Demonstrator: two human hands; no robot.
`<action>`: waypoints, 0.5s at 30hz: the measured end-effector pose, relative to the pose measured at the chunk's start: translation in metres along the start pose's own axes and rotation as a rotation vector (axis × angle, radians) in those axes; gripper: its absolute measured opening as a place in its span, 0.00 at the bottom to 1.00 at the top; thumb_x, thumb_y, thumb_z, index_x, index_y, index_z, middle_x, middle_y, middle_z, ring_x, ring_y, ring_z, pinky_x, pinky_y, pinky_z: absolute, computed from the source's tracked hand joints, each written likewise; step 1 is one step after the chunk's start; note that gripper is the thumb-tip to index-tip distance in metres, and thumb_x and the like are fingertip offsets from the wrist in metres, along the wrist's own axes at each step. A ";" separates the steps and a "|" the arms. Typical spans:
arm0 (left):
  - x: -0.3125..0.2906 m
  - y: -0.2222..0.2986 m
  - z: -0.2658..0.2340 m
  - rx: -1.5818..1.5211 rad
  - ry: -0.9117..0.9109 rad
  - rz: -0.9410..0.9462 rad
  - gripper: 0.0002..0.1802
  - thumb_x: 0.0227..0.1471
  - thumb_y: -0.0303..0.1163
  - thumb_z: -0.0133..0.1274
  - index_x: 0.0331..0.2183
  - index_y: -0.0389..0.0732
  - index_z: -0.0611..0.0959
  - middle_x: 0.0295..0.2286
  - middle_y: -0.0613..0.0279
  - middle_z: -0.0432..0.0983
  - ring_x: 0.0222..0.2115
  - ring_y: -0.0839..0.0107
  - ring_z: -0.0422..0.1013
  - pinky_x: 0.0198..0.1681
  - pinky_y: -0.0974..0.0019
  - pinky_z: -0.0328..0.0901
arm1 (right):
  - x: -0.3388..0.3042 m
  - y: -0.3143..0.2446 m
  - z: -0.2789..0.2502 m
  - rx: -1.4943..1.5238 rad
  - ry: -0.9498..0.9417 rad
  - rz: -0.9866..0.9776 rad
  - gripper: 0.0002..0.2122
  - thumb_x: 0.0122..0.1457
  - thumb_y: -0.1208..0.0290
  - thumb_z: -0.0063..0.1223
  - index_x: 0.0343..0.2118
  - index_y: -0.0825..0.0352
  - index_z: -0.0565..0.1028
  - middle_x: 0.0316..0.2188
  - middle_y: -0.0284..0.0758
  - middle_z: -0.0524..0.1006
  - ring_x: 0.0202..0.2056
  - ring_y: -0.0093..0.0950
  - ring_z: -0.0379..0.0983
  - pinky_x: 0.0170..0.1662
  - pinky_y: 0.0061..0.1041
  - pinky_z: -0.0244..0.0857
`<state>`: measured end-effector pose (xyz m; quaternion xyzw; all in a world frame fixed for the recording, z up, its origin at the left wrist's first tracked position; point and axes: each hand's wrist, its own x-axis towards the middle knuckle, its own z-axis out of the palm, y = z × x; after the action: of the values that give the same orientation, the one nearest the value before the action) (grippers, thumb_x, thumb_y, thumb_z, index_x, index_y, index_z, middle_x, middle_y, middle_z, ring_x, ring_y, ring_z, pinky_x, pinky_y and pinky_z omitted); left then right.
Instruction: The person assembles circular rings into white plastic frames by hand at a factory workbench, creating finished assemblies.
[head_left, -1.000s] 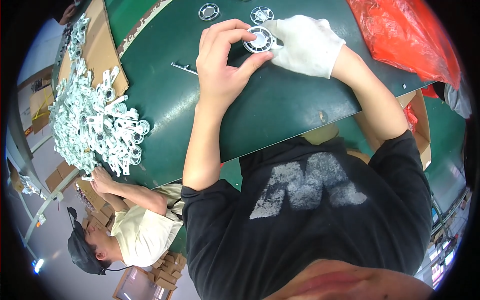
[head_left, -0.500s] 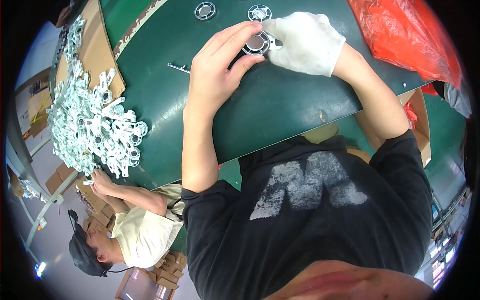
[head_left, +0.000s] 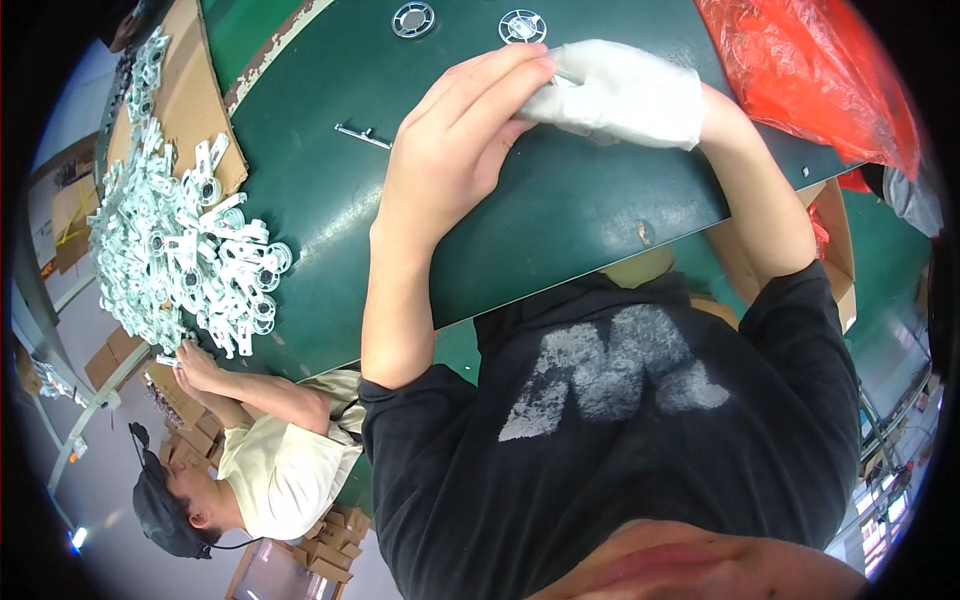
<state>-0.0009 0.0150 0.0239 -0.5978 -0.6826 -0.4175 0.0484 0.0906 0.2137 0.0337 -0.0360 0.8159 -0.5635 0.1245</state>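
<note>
My left hand [head_left: 455, 140] is bare, its fingers curved closed and meeting the fingertips of my right hand [head_left: 625, 92], which wears a white glove. Between them is a round spoked part, seen half a second ago but now almost wholly covered by my fingers. Just beyond my hands, a grey spoked ring [head_left: 522, 27] with a light centre lies flat on the dark green table [head_left: 560, 215]. Farther left rests a second ring [head_left: 413, 20] with a dark grey centre. A thin metal strip [head_left: 362, 136] lies left of my left wrist.
A large heap of white plastic parts [head_left: 185, 250] covers the table's left side, beside a cardboard sheet [head_left: 205, 100]. A co-worker [head_left: 270, 470] in a cap reaches to the heap's near edge. Red plastic sheeting [head_left: 815, 75] lies at the far right, above a cardboard box [head_left: 840, 240].
My left hand has moved slightly right and turned over the round spoked part, hiding it. My gloved hand has shifted a little right and its fingers point more toward my left hand.
</note>
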 end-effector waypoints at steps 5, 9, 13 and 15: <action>-0.003 0.003 0.000 -0.302 0.099 -0.133 0.30 0.39 0.14 0.59 0.49 0.36 0.81 0.50 0.53 0.79 0.48 0.58 0.77 0.51 0.62 0.71 | 0.006 -0.003 0.014 -0.287 0.092 -0.042 0.20 0.66 0.48 0.48 0.48 0.60 0.79 0.39 0.43 0.81 0.41 0.43 0.78 0.44 0.37 0.71; -0.011 0.000 0.008 -0.569 0.167 -0.279 0.22 0.51 0.22 0.61 0.50 0.32 0.80 0.51 0.51 0.78 0.48 0.66 0.77 0.49 0.67 0.70 | 0.002 -0.007 0.026 -0.442 0.232 -0.140 0.17 0.66 0.50 0.46 0.52 0.50 0.77 0.39 0.39 0.82 0.41 0.42 0.79 0.44 0.39 0.73; -0.012 -0.003 0.011 -0.765 0.183 -0.308 0.17 0.57 0.27 0.62 0.47 0.33 0.82 0.49 0.53 0.80 0.42 0.74 0.76 0.40 0.74 0.71 | -0.004 -0.020 0.030 -0.642 0.288 -0.144 0.14 0.65 0.53 0.49 0.51 0.47 0.77 0.34 0.36 0.82 0.37 0.39 0.81 0.40 0.39 0.74; -0.012 -0.005 0.009 -0.806 0.161 -0.296 0.15 0.55 0.24 0.63 0.46 0.33 0.83 0.48 0.52 0.80 0.41 0.74 0.77 0.34 0.78 0.69 | -0.004 -0.015 0.034 -0.664 0.324 -0.169 0.14 0.65 0.53 0.50 0.50 0.46 0.77 0.32 0.35 0.81 0.36 0.39 0.81 0.38 0.39 0.74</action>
<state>0.0021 0.0118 0.0083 -0.4301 -0.5374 -0.6984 -0.1961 0.1014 0.1778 0.0371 -0.0517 0.9573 -0.2752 -0.0715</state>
